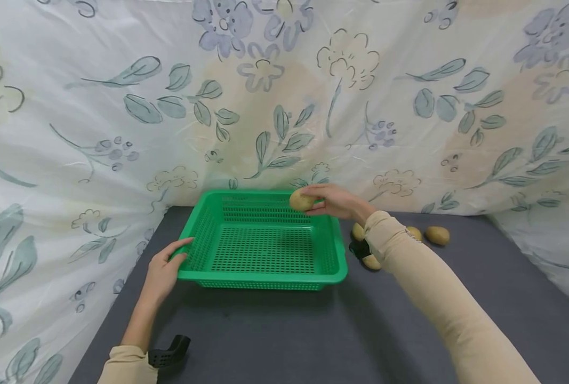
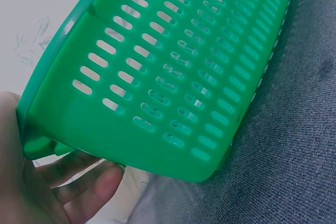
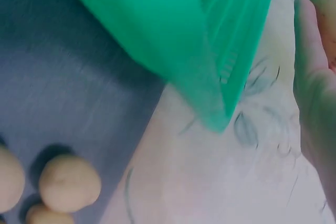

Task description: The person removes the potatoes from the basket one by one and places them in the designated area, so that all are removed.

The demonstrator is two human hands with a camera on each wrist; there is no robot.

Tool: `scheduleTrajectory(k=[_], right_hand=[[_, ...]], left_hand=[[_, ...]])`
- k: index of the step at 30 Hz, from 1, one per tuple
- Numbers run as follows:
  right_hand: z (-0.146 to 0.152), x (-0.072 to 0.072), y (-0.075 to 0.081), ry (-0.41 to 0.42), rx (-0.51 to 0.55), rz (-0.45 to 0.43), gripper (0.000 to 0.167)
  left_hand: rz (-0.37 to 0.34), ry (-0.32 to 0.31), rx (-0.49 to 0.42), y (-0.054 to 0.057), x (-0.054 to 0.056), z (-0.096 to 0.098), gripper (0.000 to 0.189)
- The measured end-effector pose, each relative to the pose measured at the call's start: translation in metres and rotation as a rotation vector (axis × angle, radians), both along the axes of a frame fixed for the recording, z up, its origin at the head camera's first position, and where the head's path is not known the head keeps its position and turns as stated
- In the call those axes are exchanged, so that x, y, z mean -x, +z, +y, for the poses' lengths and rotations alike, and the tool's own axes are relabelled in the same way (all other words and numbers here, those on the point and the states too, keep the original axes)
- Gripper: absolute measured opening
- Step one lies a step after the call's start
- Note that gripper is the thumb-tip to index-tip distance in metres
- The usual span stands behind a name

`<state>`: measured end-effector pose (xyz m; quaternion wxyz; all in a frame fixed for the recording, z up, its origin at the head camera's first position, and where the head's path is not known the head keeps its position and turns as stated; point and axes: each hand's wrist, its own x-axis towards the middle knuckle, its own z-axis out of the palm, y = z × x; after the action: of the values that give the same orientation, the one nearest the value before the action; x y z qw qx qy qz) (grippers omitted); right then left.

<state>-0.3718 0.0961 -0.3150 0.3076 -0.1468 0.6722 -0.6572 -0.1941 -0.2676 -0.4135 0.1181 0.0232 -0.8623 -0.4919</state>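
Note:
A green plastic basket [image 1: 265, 278] with slotted walls sits on the dark cloth, with nothing inside it. My left hand [image 1: 161, 273] grips its left rim, thumb on the near side; in the left wrist view the fingers [image 2: 97, 190] curl beneath the rim. Above the basket's back right corner, a potato [image 1: 301, 200] is held between the thumb and fingers of my right hand [image 1: 334, 200]. At the edge of the right wrist view, only part of that potato [image 3: 324, 17] shows.
Several potatoes [image 1: 437, 236] lie on the dark cloth [image 1: 284, 330] to the right of the basket, some partly hidden by my right sleeve [image 1: 423, 282]. A floral curtain [image 1: 284, 106] hangs right behind the basket and along the left side.

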Motion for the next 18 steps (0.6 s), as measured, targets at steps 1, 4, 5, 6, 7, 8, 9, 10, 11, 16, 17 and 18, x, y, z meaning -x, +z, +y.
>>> scheduleTrajectory(k=[1,4,5,6,7,8,9,10,11,16,17,18], right_hand=[[0.006,0.0,0.0,-0.009,-0.001,0.009,0.051],[0.021,0.001,-0.001,-0.036,0.009,0.036,0.054],[0.025,0.002,-0.001,-0.048,0.014,0.042,0.055],[0.029,0.002,-0.001,-0.054,0.018,0.05,0.056],[0.033,0.002,-0.002,-0.058,0.021,0.06,0.058],[0.037,0.002,-0.002,-0.064,0.026,0.066,0.059],[0.042,0.002,-0.002,-0.07,0.028,0.07,0.06],[0.045,0.001,-0.002,-0.08,0.034,0.066,0.061],[0.049,0.001,-0.002,-0.086,0.035,0.066,0.061],[0.069,0.002,-0.002,-0.113,0.035,0.067,0.06],[0.073,0.002,-0.002,-0.112,0.031,0.074,0.06],[0.078,0.002,-0.002,-0.117,0.031,0.074,0.06]], left_hand=[[0.0,0.001,0.003,0.0,0.0,0.0,0.039],[0.0,0.004,0.008,0.001,0.0,0.001,0.039],[0.0,0.006,0.009,0.002,0.0,0.001,0.04],[-0.002,0.007,0.009,0.002,0.0,0.001,0.04],[-0.004,0.009,0.009,0.002,0.0,0.002,0.04],[-0.006,0.01,0.006,0.002,-0.001,0.002,0.04],[-0.008,0.011,0.003,0.002,-0.001,0.002,0.04],[-0.009,0.012,0.001,0.002,-0.001,0.002,0.04],[-0.011,0.013,-0.001,0.002,-0.001,0.002,0.04],[-0.009,0.012,-0.004,0.003,-0.001,0.004,0.04],[-0.011,0.011,-0.002,0.004,-0.001,0.004,0.04],[-0.012,0.01,0.0,0.004,-0.001,0.004,0.04]])
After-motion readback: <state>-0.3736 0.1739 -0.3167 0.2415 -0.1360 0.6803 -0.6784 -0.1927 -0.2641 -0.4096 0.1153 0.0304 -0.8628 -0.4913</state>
